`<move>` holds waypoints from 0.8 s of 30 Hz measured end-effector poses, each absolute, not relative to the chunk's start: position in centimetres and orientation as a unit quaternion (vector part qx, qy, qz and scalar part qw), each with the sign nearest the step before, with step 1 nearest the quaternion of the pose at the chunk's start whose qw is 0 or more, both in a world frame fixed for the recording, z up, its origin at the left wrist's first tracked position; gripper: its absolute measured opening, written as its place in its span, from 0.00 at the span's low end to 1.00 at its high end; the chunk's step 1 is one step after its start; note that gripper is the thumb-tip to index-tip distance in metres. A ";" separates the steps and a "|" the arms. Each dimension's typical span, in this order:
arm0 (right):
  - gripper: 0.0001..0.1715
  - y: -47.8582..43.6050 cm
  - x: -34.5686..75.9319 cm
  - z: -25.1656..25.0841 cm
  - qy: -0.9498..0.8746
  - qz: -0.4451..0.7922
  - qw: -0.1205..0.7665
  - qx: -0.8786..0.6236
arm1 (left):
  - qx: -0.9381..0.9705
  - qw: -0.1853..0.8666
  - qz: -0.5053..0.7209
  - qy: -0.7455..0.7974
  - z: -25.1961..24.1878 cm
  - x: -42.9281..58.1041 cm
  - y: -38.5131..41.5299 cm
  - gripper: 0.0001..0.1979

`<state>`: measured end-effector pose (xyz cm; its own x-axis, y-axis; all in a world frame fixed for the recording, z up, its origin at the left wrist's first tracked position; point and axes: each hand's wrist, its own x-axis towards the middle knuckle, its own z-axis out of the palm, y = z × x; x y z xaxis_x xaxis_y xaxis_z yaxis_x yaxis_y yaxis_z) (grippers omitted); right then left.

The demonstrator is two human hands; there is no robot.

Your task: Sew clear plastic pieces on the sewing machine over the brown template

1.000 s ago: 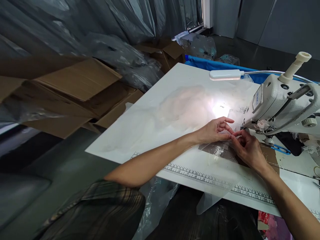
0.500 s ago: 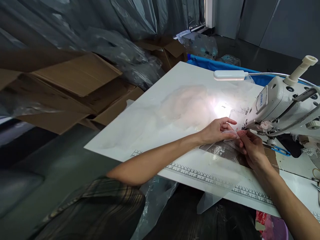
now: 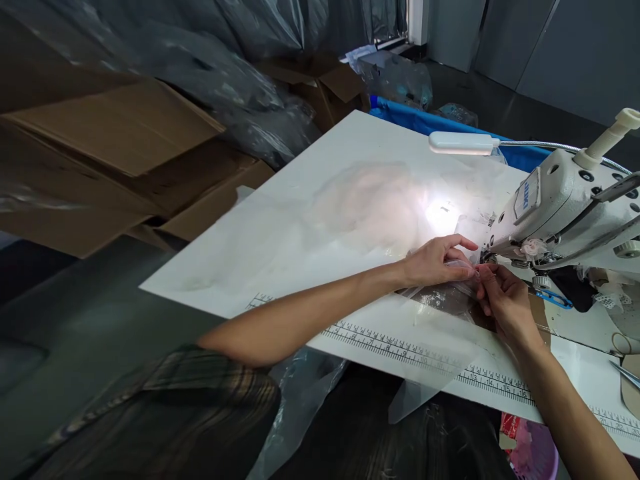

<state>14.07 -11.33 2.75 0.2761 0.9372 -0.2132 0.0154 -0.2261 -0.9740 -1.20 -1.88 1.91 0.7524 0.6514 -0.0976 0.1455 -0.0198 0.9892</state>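
Sheer, pale fabric (image 3: 463,275) is pinched between both hands, just in front of the needle area of a white sewing machine (image 3: 545,200). My left hand (image 3: 440,260) grips it between thumb and fingers, with the index finger stretched toward the machine. Close against it, my right hand (image 3: 505,293) pinches the fabric's edge with thumb and forefinger. More of the translucent fabric spreads over the table and hangs past its front edge. The fingertips partly hide the gripped edge.
A lamp (image 3: 463,143) lights the white table (image 3: 300,200), whose front edge bears a printed ruler (image 3: 400,350). Blue-handled snips (image 3: 555,298) lie under the machine head; scissors (image 3: 625,373) lie at the right. Cardboard boxes (image 3: 120,127) stand left, a pink basket (image 3: 540,453) below.
The view has shifted slightly, so the table sits a little further left. Both hands stay together near the needle, still pinching the fabric, with only small finger shifts.
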 end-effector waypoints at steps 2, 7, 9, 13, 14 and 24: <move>0.30 -11.3 14.8 2.9 -0.415 0.445 0.471 -0.638 | 0.705 0.629 0.182 0.272 2.2 -1.3 -2.0 0.27; 0.23 -11.5 16.4 2.6 -0.508 0.411 0.430 -0.623 | 0.742 0.595 0.174 0.255 2.3 -1.2 -2.2 0.28; 0.21 -11.7 16.6 2.4 -0.535 0.392 0.407 -0.628 | 0.755 0.579 0.171 0.256 2.2 -1.1 -2.2 0.28; 0.17 -12.0 16.7 2.4 -0.595 0.342 0.365 -0.629 | 0.768 0.562 0.165 0.258 2.2 -1.0 -2.2 0.29; 0.16 -12.0 16.7 2.4 -0.612 0.325 0.356 -0.627 | 0.769 0.560 0.163 0.260 2.2 -1.0 -2.2 0.30; 0.08 -11.8 16.6 2.2 -0.696 0.206 0.325 -0.606 | 0.773 0.553 0.166 0.260 2.2 -1.0 -2.3 0.29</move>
<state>16.61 -11.77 2.19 -0.0546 0.9777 0.2030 0.7094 0.1810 -0.6812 -0.98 -2.25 2.18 0.8092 0.5867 -0.0312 0.2189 -0.2518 0.9427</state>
